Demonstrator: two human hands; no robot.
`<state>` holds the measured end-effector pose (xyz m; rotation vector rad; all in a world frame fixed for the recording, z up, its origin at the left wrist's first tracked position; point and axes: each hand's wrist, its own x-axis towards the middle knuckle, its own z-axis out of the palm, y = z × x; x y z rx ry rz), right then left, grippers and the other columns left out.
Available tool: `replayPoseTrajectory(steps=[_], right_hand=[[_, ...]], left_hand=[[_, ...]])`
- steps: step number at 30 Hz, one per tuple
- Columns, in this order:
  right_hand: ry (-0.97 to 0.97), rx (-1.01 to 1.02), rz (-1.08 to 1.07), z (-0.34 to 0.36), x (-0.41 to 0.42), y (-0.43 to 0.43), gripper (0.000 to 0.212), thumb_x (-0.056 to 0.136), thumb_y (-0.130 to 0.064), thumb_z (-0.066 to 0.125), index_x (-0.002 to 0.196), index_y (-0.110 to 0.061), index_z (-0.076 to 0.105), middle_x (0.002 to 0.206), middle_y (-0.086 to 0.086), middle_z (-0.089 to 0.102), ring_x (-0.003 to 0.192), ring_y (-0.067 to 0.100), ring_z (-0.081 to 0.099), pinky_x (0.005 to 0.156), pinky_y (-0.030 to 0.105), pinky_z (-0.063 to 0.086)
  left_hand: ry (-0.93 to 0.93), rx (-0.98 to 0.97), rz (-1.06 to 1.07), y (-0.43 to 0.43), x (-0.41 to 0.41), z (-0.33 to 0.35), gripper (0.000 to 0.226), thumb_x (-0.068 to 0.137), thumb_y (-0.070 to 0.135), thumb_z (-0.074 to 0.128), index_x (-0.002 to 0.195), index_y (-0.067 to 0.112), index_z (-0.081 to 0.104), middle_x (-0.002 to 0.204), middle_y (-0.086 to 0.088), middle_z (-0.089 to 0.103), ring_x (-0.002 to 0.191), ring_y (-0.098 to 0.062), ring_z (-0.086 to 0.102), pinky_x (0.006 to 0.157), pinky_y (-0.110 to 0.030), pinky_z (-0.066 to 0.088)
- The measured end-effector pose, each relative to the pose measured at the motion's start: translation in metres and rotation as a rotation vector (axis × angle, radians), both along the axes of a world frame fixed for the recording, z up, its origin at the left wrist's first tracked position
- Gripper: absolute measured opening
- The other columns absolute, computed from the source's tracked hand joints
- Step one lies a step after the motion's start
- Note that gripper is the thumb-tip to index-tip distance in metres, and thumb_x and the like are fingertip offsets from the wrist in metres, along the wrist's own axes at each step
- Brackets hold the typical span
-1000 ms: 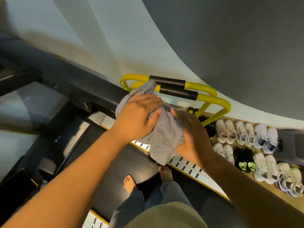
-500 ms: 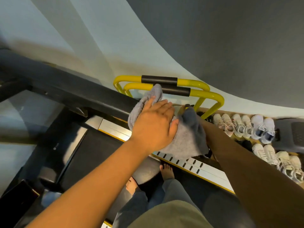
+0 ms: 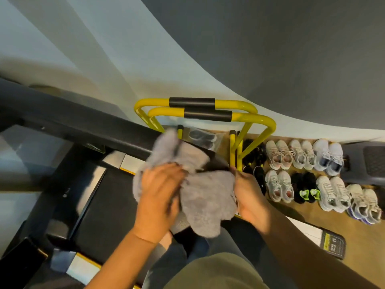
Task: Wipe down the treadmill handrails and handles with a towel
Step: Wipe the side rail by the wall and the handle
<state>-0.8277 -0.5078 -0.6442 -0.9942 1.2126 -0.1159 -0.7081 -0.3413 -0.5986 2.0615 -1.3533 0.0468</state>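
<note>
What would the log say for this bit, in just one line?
step: wiping handrail | towel: draped on rail end | left hand: pressing towel | right hand: holding towel edge | shoes: floor beside

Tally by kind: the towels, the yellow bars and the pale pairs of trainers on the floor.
Grey fluffy towel: 1
Yellow metal bars, each with a black foam grip: 2
Pale pairs of trainers: 6
Total: 9
</note>
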Motion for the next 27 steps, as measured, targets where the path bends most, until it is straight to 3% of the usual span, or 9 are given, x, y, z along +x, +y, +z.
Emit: replayPoseTrajectory(steps=[3,5,7,9,13,17,23,25,27], right_hand=[[0.219,-0.599,0.260,0.007,-0.004,-0.019,0.035,0.101,-0.031,0.043,0.084,-0.009,0.063,0.071,0.006,0.061,0.066,0.011,0.057,0.059,0.028,0.038],[0.156,-0.840,0.155,0.032,0.008,-0.037,0.034,0.102,-0.031,0.042,0.088,-0.010,0.065,0.072,0.004,0.061,0.065,0.007,0.054,0.057,0.020,0.036],[-0.025,-0.882,0.074,0.058,0.028,-0.048,0.036,0.103,-0.035,0.039,0.105,-0.012,0.067,0.085,0.003,0.065,0.077,0.010,0.058,0.064,0.012,0.040],[-0.293,-0.772,0.291,0.077,0.054,-0.040,0.043,0.101,-0.044,0.032,0.118,-0.019,0.062,0.095,-0.002,0.066,0.089,0.007,0.062,0.075,0.015,0.047],[-0.137,-1.146,0.873,0.051,0.057,-0.015,0.046,0.097,-0.046,0.040,0.134,-0.019,0.047,0.110,0.001,0.065,0.095,0.014,0.063,0.081,0.027,0.053],[-0.120,-0.687,0.780,0.038,0.029,-0.026,0.027,0.097,-0.053,0.034,0.118,-0.044,0.050,0.096,-0.024,0.058,0.091,-0.001,0.059,0.067,0.004,0.041],[-0.171,-0.668,0.770,0.069,0.051,-0.020,0.025,0.099,-0.049,0.031,0.108,-0.047,0.055,0.096,-0.017,0.060,0.088,-0.005,0.054,0.075,0.010,0.040],[-0.053,-0.498,0.748,0.065,0.076,-0.028,0.024,0.099,-0.051,0.035,0.095,-0.045,0.058,0.096,-0.013,0.060,0.088,0.004,0.054,0.078,0.022,0.038],[0.057,-0.155,0.617,0.043,0.089,-0.047,0.044,0.088,-0.062,0.051,0.111,-0.026,0.063,0.110,0.002,0.066,0.092,0.013,0.060,0.081,0.029,0.045]], left_hand=[[-0.038,-0.053,0.267,0.008,0.025,0.012,0.034,0.081,0.005,0.052,0.113,0.002,0.064,0.116,-0.015,0.062,0.114,-0.032,0.054,0.106,-0.035,0.033],[-0.075,-0.046,0.285,0.004,0.039,0.022,0.034,0.081,0.004,0.057,0.114,0.001,0.063,0.117,-0.018,0.060,0.114,-0.031,0.051,0.107,-0.029,0.029],[-0.036,-0.014,0.268,-0.005,0.047,0.026,0.034,0.083,0.005,0.057,0.116,0.001,0.063,0.119,-0.017,0.059,0.118,-0.029,0.050,0.108,-0.026,0.028],[0.025,0.009,0.257,-0.011,0.050,0.026,0.031,0.087,0.009,0.056,0.117,0.002,0.062,0.119,-0.015,0.060,0.124,-0.027,0.048,0.111,-0.030,0.030],[0.061,0.077,0.250,0.000,0.065,0.027,0.038,0.093,0.026,0.053,0.124,0.005,0.061,0.126,-0.010,0.062,0.135,-0.024,0.042,0.117,-0.035,0.027],[0.103,0.075,0.373,0.003,0.086,0.033,0.037,0.091,0.018,0.061,0.126,0.009,0.061,0.131,-0.008,0.061,0.141,-0.027,0.037,0.116,-0.049,0.029],[-0.014,0.192,0.284,-0.031,0.075,0.035,0.029,0.092,0.025,0.049,0.109,0.015,0.070,0.116,-0.002,0.070,0.141,-0.031,0.035,0.121,-0.047,0.008],[-0.008,0.207,0.200,-0.048,0.071,0.034,0.031,0.090,0.027,0.047,0.103,0.016,0.073,0.106,-0.001,0.073,0.139,-0.030,0.041,0.120,-0.044,0.007],[-0.008,0.250,0.138,-0.057,0.072,0.034,0.037,0.090,0.030,0.041,0.103,0.017,0.074,0.106,0.001,0.074,0.136,-0.029,0.045,0.120,-0.047,0.013]])
